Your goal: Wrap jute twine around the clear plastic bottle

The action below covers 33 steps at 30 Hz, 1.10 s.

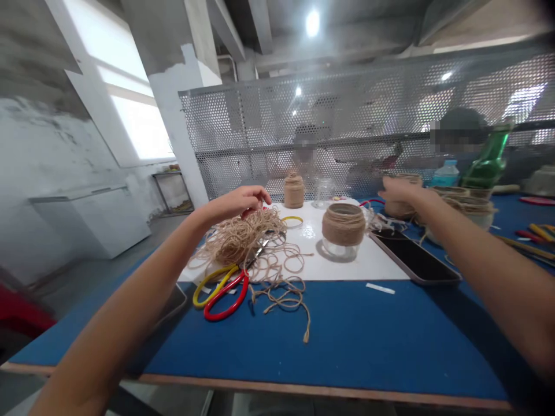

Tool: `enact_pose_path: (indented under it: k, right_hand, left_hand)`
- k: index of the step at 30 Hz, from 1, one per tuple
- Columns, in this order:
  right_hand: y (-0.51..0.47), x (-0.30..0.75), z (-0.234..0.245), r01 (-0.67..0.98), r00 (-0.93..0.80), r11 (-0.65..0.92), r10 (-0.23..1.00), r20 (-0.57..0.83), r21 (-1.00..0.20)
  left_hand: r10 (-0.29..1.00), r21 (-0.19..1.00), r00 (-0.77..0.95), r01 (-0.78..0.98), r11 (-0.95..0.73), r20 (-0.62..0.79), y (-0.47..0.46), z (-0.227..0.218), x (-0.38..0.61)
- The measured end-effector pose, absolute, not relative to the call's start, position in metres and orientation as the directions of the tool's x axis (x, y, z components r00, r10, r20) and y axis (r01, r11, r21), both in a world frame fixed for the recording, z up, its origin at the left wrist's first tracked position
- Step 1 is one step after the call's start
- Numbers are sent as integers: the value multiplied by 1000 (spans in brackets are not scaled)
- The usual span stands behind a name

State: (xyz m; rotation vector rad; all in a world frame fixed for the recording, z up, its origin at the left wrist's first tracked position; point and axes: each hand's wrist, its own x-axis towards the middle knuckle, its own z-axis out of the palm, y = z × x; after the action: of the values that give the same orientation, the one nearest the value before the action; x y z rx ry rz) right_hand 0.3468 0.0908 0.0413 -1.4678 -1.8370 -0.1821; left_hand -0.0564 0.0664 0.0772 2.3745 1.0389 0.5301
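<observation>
**Q:** Left hand, condition?

**A:** Fingers curled, palm down, directly above the jute twine at center left. Grip on a strand: not confirmable from this view.

**Q:** Right hand, condition?

**A:** Released. Fingers extended, nothing visible in the grasp, raised right of center, in front of a squat wrapped jar.

**Q:** Location of the twine?

**A:** Loose tangle at center left, on the near edge of the white board, with a trailing length across the blue counter toward lower center.

**Q:** Adjacent items?

**A:** Scissors with red and yellow loop handles, just below the tangle, blades running into it. Half-wrapped glass jar, upright on the board at center, bare base showing. Farther back, a tall wrapped jar beside a clear glass jar. Dark tablet, along the right edge of the board.

**Q:** Background?

**A:** Perforated metal screen across the upper frame. One co-worker at upper center, a second co-worker at upper right, next to a green glass bottle.
</observation>
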Motion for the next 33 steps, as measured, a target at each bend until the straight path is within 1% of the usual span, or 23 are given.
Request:
enact_pose_path:
  k: [3, 5, 7, 8, 9, 11, 13, 15, 16, 17, 19, 22, 24, 26, 28, 29, 31, 33]
  right_hand:
    - [78, 309, 51, 869, 77, 344, 616, 784, -356]
    - [60, 275, 63, 844, 85, 405, 545, 834, -351]
    - [40, 238, 72, 685, -59, 632, 544, 837, -362]
    - [30, 219, 74, 601, -128, 699, 564, 816, -388]
    - [22, 201, 75, 526, -221, 724, 622, 751, -445]
    - [11, 173, 73, 392, -351, 708, 706, 615, -588]
    - [6, 157, 70, 260, -380, 654, 746, 548, -710]
    - [6, 154, 68, 223, -398, 594, 779, 484, -773]
    - [7, 157, 68, 252, -419, 576, 789, 449, -778]
    - [7, 162, 69, 305, -440, 569, 795, 416, -764]
    - [7, 176, 72, 442, -475, 577, 800, 366, -687]
    - [4, 198, 77, 594, -442, 584, 812, 382, -553]
    - [0, 212, 82, 668, -375, 548, 833, 408, -503]
    - [-6, 223, 88, 686, -313, 522, 841, 441, -507]
    - [-13, 233, 96, 699, -303, 522, 835, 460, -488]
    - [-17, 238, 100, 727, -301, 514, 835, 460, -455]
    - [-23, 248, 106, 804, -279, 483, 821, 499, -346]
    - [-27, 259, 110, 860, -237, 433, 807, 541, -269]
  left_hand:
    - [685, 480, 672, 519, -708, 283, 56, 80, -54]
    - [640, 394, 675, 511, -764, 366, 49, 80, -48]
    - [603, 309, 659, 519, -797, 450, 41, 80, -39]
    - [580, 273, 649, 517, -811, 492, 37, 81, -34]
    - [552, 242, 637, 511, -825, 538, 33, 81, -29]
    - [495, 188, 614, 495, -848, 614, 26, 82, -21]
    - [454, 133, 603, 500, -856, 656, 21, 85, -18]
    - [439, 81, 600, 528, -846, 669, 17, 89, -21]
    - [438, 59, 590, 551, -832, 678, 16, 93, -25]
    - [440, 39, 574, 578, -815, 690, 14, 97, -30]
    - [453, 9, 520, 649, -760, 724, 13, 107, -44]
    - [427, -82, 456, 753, -652, 781, 11, 124, -66]
    - [398, -129, 394, 826, -549, 828, 11, 132, -78]
    - [406, -116, 322, 882, -456, 855, 11, 136, -88]
    - [402, -109, 252, 932, -346, 880, 11, 137, -96]
    - [386, -112, 222, 952, -286, 895, 12, 137, -100]
    - [336, -112, 168, 978, -178, 927, 15, 137, -108]
    - [312, -86, 116, 990, -108, 943, 20, 137, -117]
